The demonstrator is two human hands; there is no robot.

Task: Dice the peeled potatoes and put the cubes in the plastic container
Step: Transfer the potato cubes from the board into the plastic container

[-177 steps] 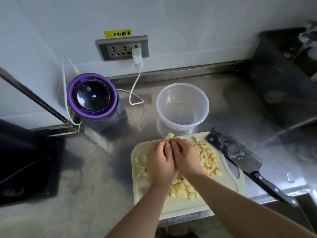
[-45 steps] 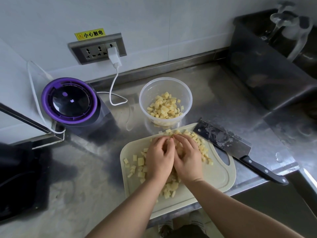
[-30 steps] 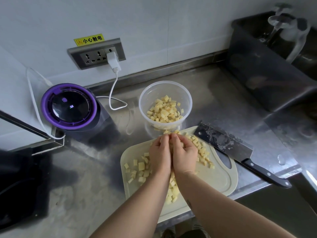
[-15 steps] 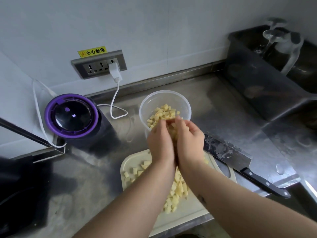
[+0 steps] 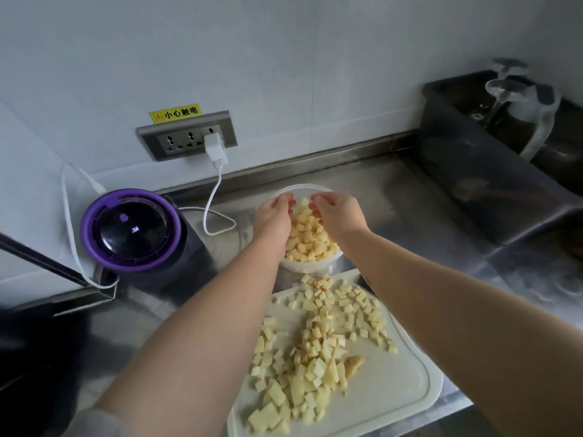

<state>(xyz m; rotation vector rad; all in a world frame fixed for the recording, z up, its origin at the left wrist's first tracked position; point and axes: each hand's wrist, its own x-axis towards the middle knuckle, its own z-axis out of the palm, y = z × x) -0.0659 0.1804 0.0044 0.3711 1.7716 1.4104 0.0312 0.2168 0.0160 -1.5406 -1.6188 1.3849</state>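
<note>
I see both hands over the plastic container (image 5: 303, 186) in the middle of the frame, palms down. The left hand (image 5: 273, 217) and right hand (image 5: 339, 214) sit slightly apart, fingers loosely curled with tips down and nothing visibly gripped. Potato cubes (image 5: 307, 239) fill the container, which stands on the counter (image 5: 410, 216). Below it, the cutting board (image 5: 400, 389) carries more scattered cubes (image 5: 315, 351) and what looks like an uncut end piece (image 5: 355, 362). A purple-lidded appliance (image 5: 131, 230) stands at the left.
</note>
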